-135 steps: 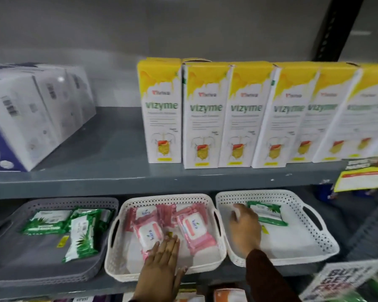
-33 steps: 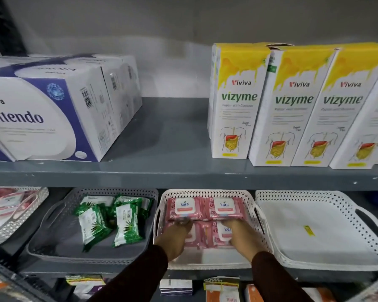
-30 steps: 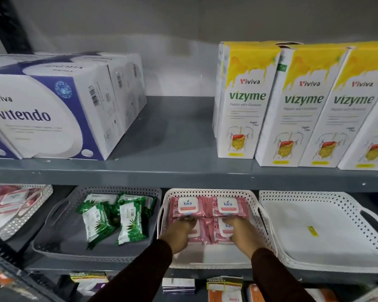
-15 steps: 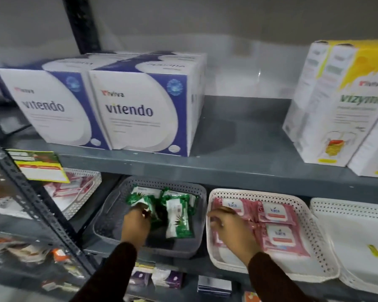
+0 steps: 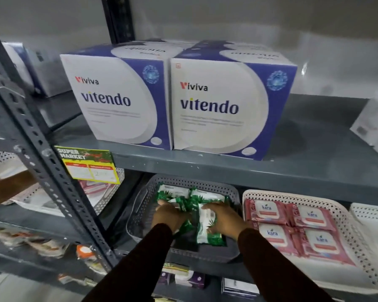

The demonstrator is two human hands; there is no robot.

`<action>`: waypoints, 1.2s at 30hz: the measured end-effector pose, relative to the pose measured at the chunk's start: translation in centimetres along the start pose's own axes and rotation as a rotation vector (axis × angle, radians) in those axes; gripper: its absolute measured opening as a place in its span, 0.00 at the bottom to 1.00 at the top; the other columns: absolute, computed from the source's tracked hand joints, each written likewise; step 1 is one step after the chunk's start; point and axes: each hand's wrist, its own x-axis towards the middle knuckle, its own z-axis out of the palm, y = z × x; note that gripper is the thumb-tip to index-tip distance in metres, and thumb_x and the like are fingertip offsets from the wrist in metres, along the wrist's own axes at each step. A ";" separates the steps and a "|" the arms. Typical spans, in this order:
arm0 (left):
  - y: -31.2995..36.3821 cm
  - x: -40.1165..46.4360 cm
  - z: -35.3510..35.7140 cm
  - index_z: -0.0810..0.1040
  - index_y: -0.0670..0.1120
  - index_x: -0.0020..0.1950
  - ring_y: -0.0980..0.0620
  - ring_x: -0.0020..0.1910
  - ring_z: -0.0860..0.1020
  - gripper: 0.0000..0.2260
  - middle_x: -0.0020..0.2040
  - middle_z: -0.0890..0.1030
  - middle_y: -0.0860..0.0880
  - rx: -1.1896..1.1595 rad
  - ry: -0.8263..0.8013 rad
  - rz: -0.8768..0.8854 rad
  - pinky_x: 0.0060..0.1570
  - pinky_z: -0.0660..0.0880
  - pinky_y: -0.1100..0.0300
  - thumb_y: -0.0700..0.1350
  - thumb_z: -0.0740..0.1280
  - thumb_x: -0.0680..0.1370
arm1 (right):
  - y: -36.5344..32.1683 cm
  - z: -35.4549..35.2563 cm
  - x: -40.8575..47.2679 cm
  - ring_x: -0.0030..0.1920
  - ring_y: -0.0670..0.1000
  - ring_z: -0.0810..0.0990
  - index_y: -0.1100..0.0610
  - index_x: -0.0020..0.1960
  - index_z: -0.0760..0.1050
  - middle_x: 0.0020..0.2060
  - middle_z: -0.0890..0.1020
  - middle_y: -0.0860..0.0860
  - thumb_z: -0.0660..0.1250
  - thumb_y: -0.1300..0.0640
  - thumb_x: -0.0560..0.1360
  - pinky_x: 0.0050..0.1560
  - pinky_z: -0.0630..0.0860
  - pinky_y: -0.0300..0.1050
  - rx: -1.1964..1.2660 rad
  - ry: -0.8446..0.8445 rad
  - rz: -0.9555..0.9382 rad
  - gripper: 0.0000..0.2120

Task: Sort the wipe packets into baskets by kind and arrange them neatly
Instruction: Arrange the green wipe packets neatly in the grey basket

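Both my hands are inside the grey perforated basket [image 5: 140, 205] on the lower shelf, among several green-and-white wipe packets [image 5: 207, 235]. My left hand [image 5: 168, 215] grips a green packet at the left of the pile. My right hand [image 5: 224, 219] lies on an upright green packet, fingers curled over its right edge. To the right, a white perforated basket [image 5: 347, 227] holds several pink "kara" wipe packets [image 5: 268, 211] laid flat in a two-by-two block.
Two blue-and-white "vitendo" boxes [image 5: 216, 105] stand on the upper shelf. A slanted grey shelf upright [image 5: 52, 182] crosses the left side. Behind it sits another white basket [image 5: 109, 192] with pink packets, and another person's arm [image 5: 7, 188]. Another white basket [image 5: 373, 216] shows at far right.
My right hand left the pink packets and moved into the grey basket onto the green packets. The view has shifted further left and closer.
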 end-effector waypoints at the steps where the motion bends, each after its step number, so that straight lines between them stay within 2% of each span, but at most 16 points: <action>1: -0.3 0.3 0.1 0.62 0.30 0.67 0.42 0.58 0.75 0.48 0.61 0.76 0.36 -0.018 -0.013 0.015 0.54 0.73 0.57 0.65 0.73 0.63 | -0.2 0.3 -0.4 0.67 0.52 0.74 0.51 0.74 0.69 0.72 0.72 0.54 0.79 0.61 0.68 0.65 0.68 0.39 -0.010 -0.008 0.013 0.37; 4: -2.6 1.4 -0.4 0.70 0.40 0.58 0.48 0.47 0.78 0.31 0.52 0.80 0.45 0.115 -0.103 0.122 0.48 0.75 0.57 0.57 0.75 0.64 | -0.8 1.4 -1.7 0.65 0.53 0.77 0.53 0.73 0.69 0.69 0.76 0.55 0.79 0.55 0.69 0.65 0.73 0.45 -0.018 -0.008 0.074 0.36; 6: -3.8 1.3 -1.6 0.71 0.47 0.61 0.49 0.49 0.77 0.26 0.54 0.79 0.48 0.213 -0.094 0.243 0.52 0.75 0.53 0.49 0.74 0.66 | -1.3 2.1 -2.0 0.63 0.54 0.79 0.55 0.71 0.70 0.67 0.78 0.54 0.78 0.48 0.69 0.63 0.76 0.49 -0.062 0.034 0.131 0.35; 10: -5.6 2.0 -2.9 0.65 0.50 0.73 0.45 0.63 0.72 0.31 0.67 0.73 0.44 0.310 -0.119 0.474 0.63 0.69 0.51 0.33 0.66 0.71 | -2.5 3.6 -2.1 0.56 0.55 0.81 0.55 0.67 0.70 0.57 0.82 0.54 0.71 0.36 0.71 0.49 0.78 0.47 -0.253 0.131 0.282 0.33; 12: -6.4 2.2 -3.1 0.62 0.52 0.75 0.45 0.70 0.65 0.37 0.73 0.65 0.45 0.297 -0.128 0.530 0.68 0.64 0.53 0.28 0.64 0.70 | -2.8 4.1 -2.3 0.63 0.57 0.77 0.53 0.68 0.70 0.64 0.78 0.55 0.70 0.36 0.72 0.55 0.77 0.51 -0.311 0.169 0.260 0.32; 14: -7.1 2.2 -3.2 0.60 0.53 0.76 0.45 0.73 0.59 0.40 0.76 0.61 0.47 0.315 -0.076 0.613 0.71 0.59 0.54 0.25 0.64 0.69 | -2.4 4.2 -2.4 0.70 0.57 0.70 0.47 0.71 0.69 0.73 0.71 0.54 0.71 0.41 0.73 0.66 0.72 0.54 -0.279 0.147 0.121 0.30; 16: -7.8 2.0 -2.9 0.60 0.52 0.75 0.47 0.75 0.55 0.39 0.76 0.60 0.49 0.308 -0.021 0.681 0.72 0.52 0.59 0.24 0.59 0.70 | -1.8 4.5 -2.9 0.68 0.50 0.74 0.41 0.71 0.70 0.74 0.71 0.47 0.73 0.43 0.73 0.67 0.72 0.49 -0.164 0.106 0.030 0.27; 19: -8.2 1.9 -2.4 0.66 0.49 0.73 0.51 0.75 0.53 0.35 0.75 0.61 0.50 0.212 0.004 0.703 0.68 0.45 0.69 0.23 0.58 0.70 | -1.8 5.4 -3.3 0.54 0.46 0.81 0.41 0.68 0.73 0.68 0.75 0.44 0.71 0.41 0.74 0.55 0.78 0.44 -0.117 0.208 0.112 0.23; 22: -8.1 2.3 -2.0 0.65 0.52 0.74 0.52 0.75 0.49 0.38 0.75 0.58 0.53 0.203 0.034 0.690 0.69 0.42 0.66 0.22 0.57 0.69 | -2.8 6.2 -1.9 0.42 0.47 0.82 0.51 0.65 0.74 0.53 0.83 0.49 0.66 0.41 0.77 0.42 0.79 0.42 -0.137 0.304 0.214 0.20; 24: -7.8 2.6 -1.9 0.64 0.53 0.74 0.50 0.75 0.48 0.39 0.76 0.57 0.54 0.203 0.039 0.699 0.69 0.42 0.66 0.21 0.57 0.69 | -3.3 6.3 -0.4 0.41 0.49 0.83 0.56 0.62 0.72 0.47 0.83 0.51 0.64 0.42 0.79 0.40 0.81 0.45 -0.149 0.351 0.267 0.20; 26: -7.6 3.0 -2.0 0.65 0.52 0.74 0.49 0.76 0.48 0.39 0.76 0.56 0.54 0.185 0.016 0.707 0.68 0.44 0.67 0.22 0.60 0.69 | -3.4 6.2 1.0 0.44 0.53 0.84 0.59 0.65 0.69 0.50 0.83 0.55 0.62 0.44 0.81 0.39 0.80 0.46 -0.169 0.392 0.287 0.21; 30: -7.5 3.9 -2.2 0.62 0.52 0.75 0.46 0.76 0.48 0.37 0.75 0.52 0.55 0.185 -0.086 0.698 0.71 0.49 0.57 0.26 0.64 0.70 | -3.0 6.4 2.8 0.51 0.57 0.84 0.63 0.71 0.65 0.57 0.82 0.59 0.60 0.49 0.82 0.45 0.80 0.48 -0.293 0.378 0.295 0.24; 33: -6.9 3.4 -1.9 0.59 0.54 0.76 0.47 0.75 0.42 0.32 0.77 0.49 0.55 0.130 -0.153 0.604 0.72 0.44 0.51 0.35 0.64 0.75 | -3.4 6.4 2.7 0.57 0.58 0.82 0.61 0.73 0.65 0.63 0.78 0.60 0.59 0.45 0.82 0.46 0.78 0.49 -0.318 0.338 0.333 0.26; 34: -6.6 3.3 -1.7 0.57 0.54 0.76 0.47 0.75 0.40 0.30 0.77 0.48 0.56 0.116 -0.129 0.577 0.72 0.41 0.49 0.39 0.62 0.77 | -3.4 6.4 2.5 0.62 0.60 0.79 0.59 0.73 0.65 0.68 0.74 0.61 0.58 0.43 0.82 0.50 0.78 0.50 -0.313 0.348 0.336 0.27; 35: -6.4 3.3 -1.6 0.54 0.54 0.77 0.46 0.75 0.39 0.29 0.76 0.45 0.55 0.124 -0.071 0.567 0.71 0.38 0.48 0.42 0.60 0.79 | -3.4 6.3 2.3 0.69 0.62 0.73 0.59 0.74 0.64 0.73 0.69 0.62 0.56 0.41 0.82 0.59 0.75 0.54 -0.315 0.363 0.329 0.28; 36: -6.3 3.4 -1.6 0.49 0.54 0.78 0.45 0.75 0.37 0.29 0.76 0.41 0.54 0.158 -0.007 0.565 0.71 0.36 0.46 0.46 0.58 0.80 | -3.3 6.1 2.2 0.75 0.64 0.63 0.58 0.75 0.62 0.77 0.63 0.62 0.53 0.40 0.82 0.70 0.67 0.59 -0.325 0.376 0.304 0.29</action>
